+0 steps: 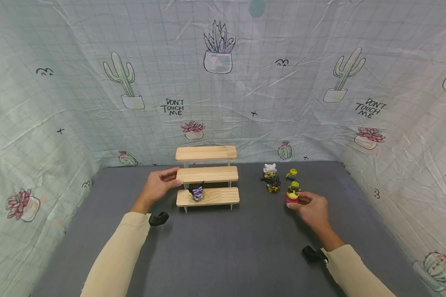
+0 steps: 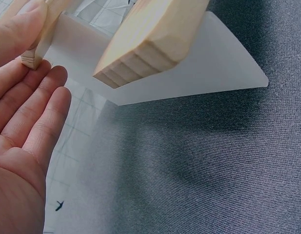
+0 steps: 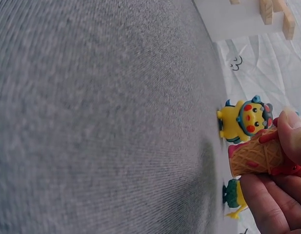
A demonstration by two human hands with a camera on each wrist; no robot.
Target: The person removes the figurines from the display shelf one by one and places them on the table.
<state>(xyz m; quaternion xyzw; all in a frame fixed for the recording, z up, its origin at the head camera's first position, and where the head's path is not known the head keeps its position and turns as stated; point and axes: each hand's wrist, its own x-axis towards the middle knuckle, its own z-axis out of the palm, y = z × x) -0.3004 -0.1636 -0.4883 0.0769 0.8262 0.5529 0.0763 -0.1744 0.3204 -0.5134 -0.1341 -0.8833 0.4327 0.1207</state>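
My left hand (image 1: 160, 185) holds the left end of the middle board of a three-tier wooden shelf stand (image 1: 208, 175), thumb above and fingertips below, as the left wrist view shows. On the lowest board sits a small purple and black figurine (image 1: 197, 193) with a bow. Over on the right, my right hand (image 1: 312, 207) pinches a toy figurine (image 1: 292, 197), red with a yellow-green top. Its waffle-cone base (image 3: 255, 157) shows in the right wrist view, with the upper part hidden by the thumb. Just behind it is a yellow and green figurine (image 1: 294, 186).
A white-topped figurine (image 1: 270, 170), a yellow figurine with a dark hood (image 1: 273, 184) and a small yellow one (image 1: 292, 174) stand near the back right of the grey table (image 1: 223, 251). Patterned cloth (image 1: 223, 95) walls the table at the back and sides.
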